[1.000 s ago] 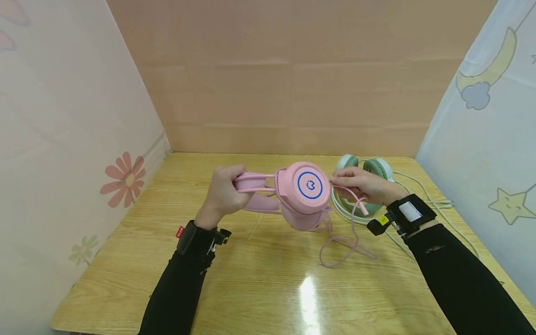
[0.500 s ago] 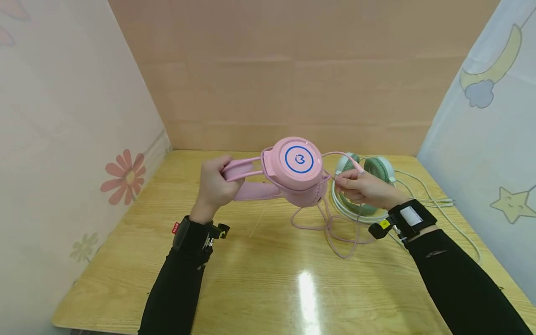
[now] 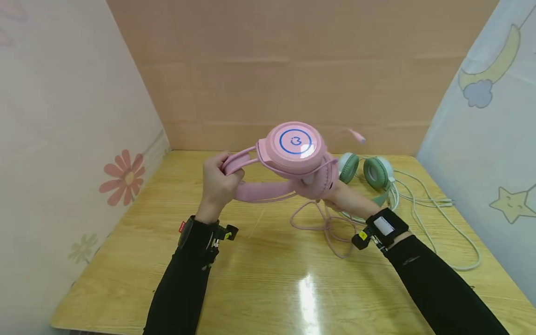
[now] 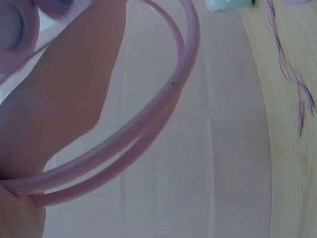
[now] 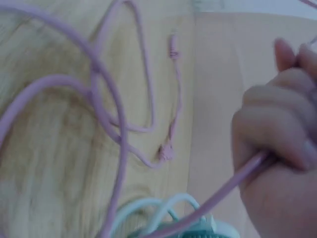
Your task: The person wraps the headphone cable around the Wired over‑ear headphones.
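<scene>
A pink headset (image 3: 295, 144) with a boom microphone (image 3: 357, 136) is held above the table, one ear cup's blue ring logo facing up. My left hand (image 3: 217, 184) grips its headband at the left; the left wrist view shows the band's two thin rails (image 4: 143, 116) passing through the hand. My right hand (image 3: 345, 197) is partly hidden behind the ear cups. In the right wrist view its fingers curl round the pink cable (image 5: 213, 201). More of that cable lies in loops on the table, and its plugs (image 4: 299, 119) rest on the wood.
Green-and-white headphones (image 3: 376, 173) lie at the back right, beside the right forearm, with their pale cable (image 3: 465, 237) spread toward the right edge. A wooden table (image 3: 259, 279) is bounded by a brown backdrop (image 3: 289, 74) and patterned side panels (image 3: 481, 153).
The headset has risen and tilted, its ear cup higher than before. My right hand has moved left from beside the ear cups to behind them. The microphone boom now points farther up.
</scene>
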`<control>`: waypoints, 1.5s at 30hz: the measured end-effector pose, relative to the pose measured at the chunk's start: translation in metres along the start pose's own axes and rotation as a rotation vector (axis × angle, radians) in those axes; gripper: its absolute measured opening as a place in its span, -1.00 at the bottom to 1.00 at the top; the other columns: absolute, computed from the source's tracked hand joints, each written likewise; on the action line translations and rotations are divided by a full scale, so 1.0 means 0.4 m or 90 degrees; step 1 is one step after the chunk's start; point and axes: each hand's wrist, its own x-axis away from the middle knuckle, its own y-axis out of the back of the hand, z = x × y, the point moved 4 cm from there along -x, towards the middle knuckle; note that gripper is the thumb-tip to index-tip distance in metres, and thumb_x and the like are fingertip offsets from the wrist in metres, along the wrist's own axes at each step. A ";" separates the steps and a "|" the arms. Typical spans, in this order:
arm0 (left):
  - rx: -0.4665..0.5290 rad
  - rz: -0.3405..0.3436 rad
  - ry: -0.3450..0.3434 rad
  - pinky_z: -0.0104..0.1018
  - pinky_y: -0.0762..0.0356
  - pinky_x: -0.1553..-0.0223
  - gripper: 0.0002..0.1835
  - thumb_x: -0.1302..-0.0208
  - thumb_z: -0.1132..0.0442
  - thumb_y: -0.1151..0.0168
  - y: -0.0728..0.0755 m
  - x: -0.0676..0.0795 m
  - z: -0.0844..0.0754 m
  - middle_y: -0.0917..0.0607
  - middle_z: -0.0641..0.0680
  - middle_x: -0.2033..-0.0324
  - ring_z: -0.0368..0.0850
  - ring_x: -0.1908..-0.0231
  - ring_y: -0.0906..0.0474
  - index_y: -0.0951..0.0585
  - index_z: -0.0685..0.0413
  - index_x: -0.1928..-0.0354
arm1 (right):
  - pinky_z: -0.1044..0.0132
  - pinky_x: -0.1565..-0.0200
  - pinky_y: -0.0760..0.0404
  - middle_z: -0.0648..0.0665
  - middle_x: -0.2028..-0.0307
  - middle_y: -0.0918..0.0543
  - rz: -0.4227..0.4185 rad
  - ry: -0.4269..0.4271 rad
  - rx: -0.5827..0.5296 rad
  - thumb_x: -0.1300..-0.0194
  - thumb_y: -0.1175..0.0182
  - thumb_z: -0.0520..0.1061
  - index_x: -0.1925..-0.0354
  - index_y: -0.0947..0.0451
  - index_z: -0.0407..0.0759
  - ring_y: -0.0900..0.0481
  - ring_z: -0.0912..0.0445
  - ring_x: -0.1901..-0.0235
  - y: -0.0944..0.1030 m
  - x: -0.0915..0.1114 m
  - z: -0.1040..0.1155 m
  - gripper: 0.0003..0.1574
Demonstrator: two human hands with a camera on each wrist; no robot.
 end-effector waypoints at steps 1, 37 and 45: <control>0.002 -0.007 0.002 -0.38 0.01 0.64 -0.96 0.15 0.47 -0.05 -0.002 -0.003 -0.003 -0.19 -0.08 0.73 -0.24 0.69 -0.06 -0.49 0.26 0.60 | 0.38 0.63 -0.10 0.08 0.68 -0.17 0.004 -0.001 0.020 -0.61 0.08 -0.09 0.25 -0.42 -0.30 -0.07 0.25 0.73 -0.007 -0.003 0.000 -0.67; -0.201 -0.120 0.014 -0.27 -0.15 0.72 -0.91 0.08 0.37 -0.17 -0.040 0.005 0.040 -0.33 -0.04 0.75 -0.15 0.75 -0.21 -0.50 0.23 0.63 | 0.01 0.29 -0.61 0.10 0.57 -0.47 -0.029 0.075 0.763 -0.62 0.09 0.02 0.30 -0.45 -0.02 -0.59 0.11 0.45 -0.213 0.036 0.024 -0.68; -0.247 -0.115 -0.023 -0.21 -0.16 0.71 -0.89 0.07 0.35 -0.17 -0.036 0.006 0.055 -0.37 0.02 0.75 -0.10 0.75 -0.23 -0.52 0.27 0.61 | 0.33 0.67 -0.22 0.13 0.68 -0.25 -0.025 0.105 0.808 -0.57 -0.01 -0.07 0.46 -0.35 -0.04 -0.20 0.26 0.71 -0.218 0.077 0.045 -0.64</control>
